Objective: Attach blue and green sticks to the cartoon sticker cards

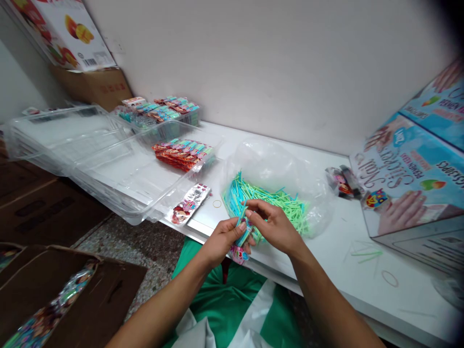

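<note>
My left hand (225, 238) is closed around a small colourful packet (239, 253) at the table's front edge. Blue-green thin sticks (245, 236) lie along the packet in that hand. Above it, my right hand (272, 223) is closed with its fingertips pinched at the upper ends of these sticks; exactly how many it grips is hidden. Just behind both hands, a clear plastic bag (264, 157) lies open with a heap of loose blue and green sticks (286, 203) in it.
Left stand clear plastic trays (136, 212); bundled packets (184, 153) sit in one. A flat stack of packets (190, 204) lies beside it. Printed boxes (409, 174) stand right, near a rubber band (390, 278) and loose green sticks (368, 254). An open carton (119, 285) is lower left.
</note>
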`<state>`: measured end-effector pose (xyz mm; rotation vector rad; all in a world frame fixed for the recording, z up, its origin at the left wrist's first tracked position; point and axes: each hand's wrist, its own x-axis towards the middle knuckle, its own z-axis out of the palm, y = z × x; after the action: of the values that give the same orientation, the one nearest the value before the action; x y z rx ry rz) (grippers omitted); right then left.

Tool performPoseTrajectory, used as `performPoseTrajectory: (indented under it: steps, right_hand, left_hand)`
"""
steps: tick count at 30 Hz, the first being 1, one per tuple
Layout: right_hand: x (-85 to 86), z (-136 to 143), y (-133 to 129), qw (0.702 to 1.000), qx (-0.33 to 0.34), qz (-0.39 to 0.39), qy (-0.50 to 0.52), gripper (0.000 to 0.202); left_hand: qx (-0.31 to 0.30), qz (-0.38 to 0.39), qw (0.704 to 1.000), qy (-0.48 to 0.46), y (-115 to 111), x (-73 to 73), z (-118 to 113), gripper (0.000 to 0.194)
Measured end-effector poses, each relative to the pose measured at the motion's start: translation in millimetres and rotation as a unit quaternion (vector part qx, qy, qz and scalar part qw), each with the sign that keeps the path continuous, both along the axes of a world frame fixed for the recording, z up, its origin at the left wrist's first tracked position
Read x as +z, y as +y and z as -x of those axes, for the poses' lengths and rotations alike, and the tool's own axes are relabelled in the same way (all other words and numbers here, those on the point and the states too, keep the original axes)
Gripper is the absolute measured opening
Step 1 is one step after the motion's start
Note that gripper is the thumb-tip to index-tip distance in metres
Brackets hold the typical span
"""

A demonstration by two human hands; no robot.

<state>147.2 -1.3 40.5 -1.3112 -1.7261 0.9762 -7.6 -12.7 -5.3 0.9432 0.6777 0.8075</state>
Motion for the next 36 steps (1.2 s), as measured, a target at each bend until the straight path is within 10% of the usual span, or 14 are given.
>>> performPoseTrajectory:
  steps: [14, 25, 31, 36]
  right_hand:
    - [5.3, -11.0, 0.7, 0.998, 0.022, 0.012, -0.049, 0.017]
    - [18.3, -8.6, 19.3, 0.963, -0.140, -0.121, 0.196, 0.015]
    - [-0.3, -6.7, 6.7, 0.998, -0.029, -0.012, 0.052, 0.017]
    - [-5.3, 4.5, 4.0, 0.996, -0.021, -0.081, 0.030, 0.017]
  left_hand:
    - [-0.004, -0.018, 1.000, 0.024, 1.2, 1.1, 3.3, 0.039]
    - [0.029, -0.056, 0.995, 0.075, 10.3, 4.5, 8.1, 0.035]
    - [0.087, -0.083, 0.992, 0.043, 23.2, 3.6, 14.2, 0.034]
    - [0.080, -0.110, 0.990, 0.034, 24.1, 10.0, 17.0, 0.034]
